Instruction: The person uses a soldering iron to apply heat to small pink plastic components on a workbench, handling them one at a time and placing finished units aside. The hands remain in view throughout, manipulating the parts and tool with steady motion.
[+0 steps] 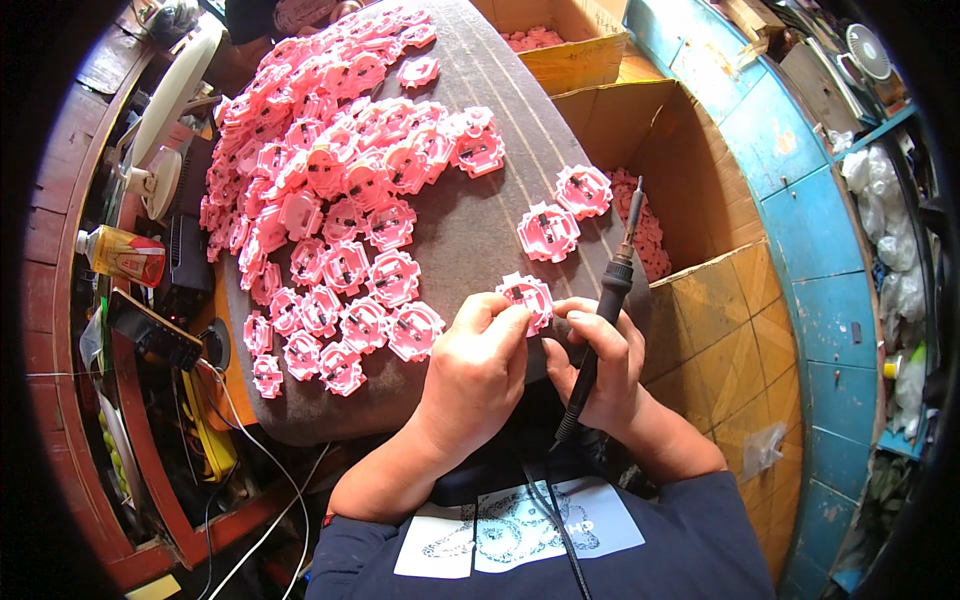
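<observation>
My left hand (472, 365) is closed, its thumb and forefinger pinching a pink plastic part (527, 295) at the near edge of the dark work board (470, 250). A black soldering iron (612, 290) rests in my closed right hand (610, 378), its metal tip pointing up and away and its cord hanging down over my shirt. The thumb and forefinger of that hand are close to the pink part's right side; whether they touch it I cannot tell. Just beyond lie two more pink parts (549, 232) with small dark pieces in them.
A large heap of similar pink parts (330, 165) covers the board's left side. On the right stand open cardboard boxes (700, 150) with pink parts inside, beside blue cabinets (835, 310). White cables (255, 440), a bottle (125, 255) and a phone-like device (155, 330) are at left.
</observation>
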A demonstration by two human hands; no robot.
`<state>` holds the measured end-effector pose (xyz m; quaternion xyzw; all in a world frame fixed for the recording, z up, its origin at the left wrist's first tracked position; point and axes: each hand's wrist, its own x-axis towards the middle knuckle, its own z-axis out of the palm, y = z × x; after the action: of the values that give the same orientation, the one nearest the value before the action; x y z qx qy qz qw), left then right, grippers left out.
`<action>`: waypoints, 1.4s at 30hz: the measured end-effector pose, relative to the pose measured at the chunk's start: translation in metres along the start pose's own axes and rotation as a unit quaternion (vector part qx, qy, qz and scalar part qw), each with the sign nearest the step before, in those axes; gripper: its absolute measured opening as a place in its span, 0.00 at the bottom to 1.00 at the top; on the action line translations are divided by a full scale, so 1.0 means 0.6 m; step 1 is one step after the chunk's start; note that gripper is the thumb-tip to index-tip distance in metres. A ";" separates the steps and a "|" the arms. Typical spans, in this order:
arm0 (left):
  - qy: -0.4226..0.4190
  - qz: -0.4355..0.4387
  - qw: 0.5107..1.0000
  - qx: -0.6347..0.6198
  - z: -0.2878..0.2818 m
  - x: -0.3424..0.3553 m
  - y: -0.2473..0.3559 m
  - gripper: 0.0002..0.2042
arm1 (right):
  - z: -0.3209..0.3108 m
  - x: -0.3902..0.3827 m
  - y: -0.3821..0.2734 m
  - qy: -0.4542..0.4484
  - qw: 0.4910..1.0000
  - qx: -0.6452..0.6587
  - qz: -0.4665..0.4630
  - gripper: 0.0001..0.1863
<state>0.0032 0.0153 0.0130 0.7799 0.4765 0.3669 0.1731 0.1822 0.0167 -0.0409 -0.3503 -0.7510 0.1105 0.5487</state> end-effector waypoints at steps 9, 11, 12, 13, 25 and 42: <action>-0.004 -0.002 1.000 -0.002 -0.001 0.002 0.002 0.12 | 0.001 0.001 0.001 0.000 1.000 -0.003 -0.003 0.28; -0.005 -0.003 1.000 -0.004 -0.001 0.001 0.002 0.13 | 0.001 0.002 0.000 -0.001 1.000 -0.009 -0.003 0.28; -0.006 -0.004 1.000 -0.005 -0.001 0.001 0.003 0.13 | 0.000 0.002 -0.001 -0.001 1.000 -0.012 -0.003 0.28; -0.007 -0.004 1.000 -0.006 -0.001 0.002 0.003 0.13 | 0.001 0.002 -0.003 0.003 1.000 -0.007 0.004 0.27; -0.004 0.005 1.000 -0.023 -0.007 -0.006 0.007 0.16 | 0.014 0.002 -0.015 -0.002 0.998 -0.069 0.012 0.34; 0.082 -0.041 0.992 0.084 -0.050 -0.090 -0.030 0.15 | 0.003 0.037 -0.002 -0.019 1.000 -0.017 -0.008 0.31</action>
<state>-0.0452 -0.0252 -0.0002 0.7389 0.5495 0.3812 0.0823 0.1769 0.0303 -0.0244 -0.3510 -0.7660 0.1001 0.5292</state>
